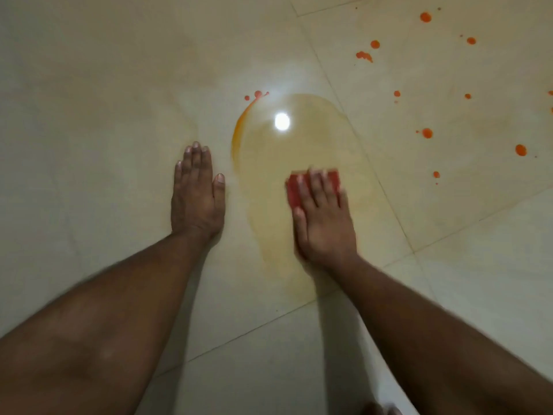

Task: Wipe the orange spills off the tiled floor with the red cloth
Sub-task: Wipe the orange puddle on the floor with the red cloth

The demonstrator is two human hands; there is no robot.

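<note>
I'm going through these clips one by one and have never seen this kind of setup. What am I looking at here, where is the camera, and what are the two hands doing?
There is no machine here: a person works with bare hands, and the single picture comes from a wide-angle camera worn on their head, looking down past both forearms.

The surface is a pale tiled floor. In the middle lies a thin orange smear, with a lamp's reflection shining in it. Small orange drops are scattered to the right and further away, not yet wiped.

The right hand presses flat on a red cloth, inside the smear; it looks blurred, so it is probably moving. Most of the cloth is hidden under the fingers.

The left hand lies flat on bare tile beside the smear, holding nothing, seemingly for support.
</note>
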